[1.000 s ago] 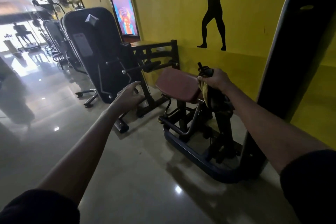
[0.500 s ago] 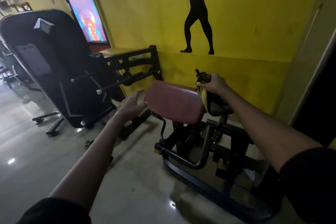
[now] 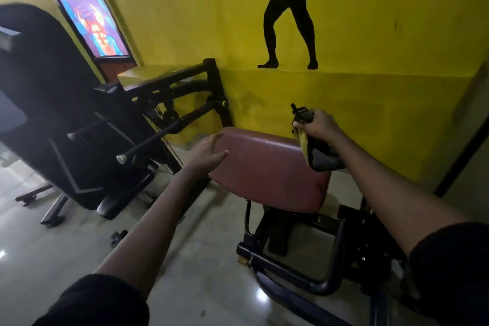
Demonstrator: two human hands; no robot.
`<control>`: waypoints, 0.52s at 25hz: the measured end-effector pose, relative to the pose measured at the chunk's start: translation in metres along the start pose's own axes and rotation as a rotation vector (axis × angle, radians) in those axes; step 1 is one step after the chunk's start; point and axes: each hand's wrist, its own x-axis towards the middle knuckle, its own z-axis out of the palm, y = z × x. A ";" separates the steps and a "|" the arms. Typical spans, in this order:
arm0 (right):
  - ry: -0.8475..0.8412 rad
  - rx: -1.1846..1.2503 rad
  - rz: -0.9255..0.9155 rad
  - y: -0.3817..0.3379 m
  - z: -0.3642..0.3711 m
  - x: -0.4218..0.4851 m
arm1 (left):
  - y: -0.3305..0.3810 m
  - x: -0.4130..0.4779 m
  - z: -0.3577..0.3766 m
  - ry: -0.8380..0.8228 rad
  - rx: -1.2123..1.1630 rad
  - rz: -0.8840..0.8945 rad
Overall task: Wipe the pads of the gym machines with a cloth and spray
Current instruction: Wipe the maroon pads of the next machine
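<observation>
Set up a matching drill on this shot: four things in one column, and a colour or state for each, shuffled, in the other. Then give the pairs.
Things
1. left hand
2. right hand
3. pad
4. wall figure

States
A. black, on the yellow wall
B. dark red, between the hands
C. grips a cloth and a spray bottle
D. open, fingers straight, at the pad's left edge

Pairs: 1-D, 2-C, 3-B, 4-A
</observation>
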 end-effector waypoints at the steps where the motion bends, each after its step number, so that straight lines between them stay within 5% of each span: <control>1: -0.005 -0.003 0.017 0.001 0.009 0.015 | -0.006 0.019 0.001 -0.012 0.012 0.005; 13: 0.007 -0.414 0.120 0.040 0.125 0.151 | -0.124 0.246 0.063 -0.206 0.041 0.137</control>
